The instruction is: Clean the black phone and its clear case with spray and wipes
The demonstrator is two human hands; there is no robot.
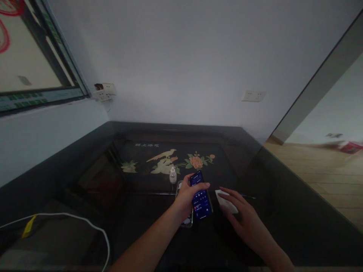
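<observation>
My left hand (188, 196) is closed round a smartphone (200, 196) with a lit blue screen, held just above the dark table (136, 226). Under it lies a clear phone case (187, 221), partly hidden by the hand. My right hand (241, 213) rests on the table to the right, fingers on a small white cloth or tissue (225, 202); I cannot tell whether it grips it or only presses it. A small white dropper bottle (172, 175) stands upright just beyond the left hand.
The table is dark and glossy, with an inlaid bird and flower picture (170, 160) at the back. A white cable (85, 223) with a yellow tag runs across its left front. Wall sockets (104, 92) sit at the left corner, another socket (253, 96) on the back wall.
</observation>
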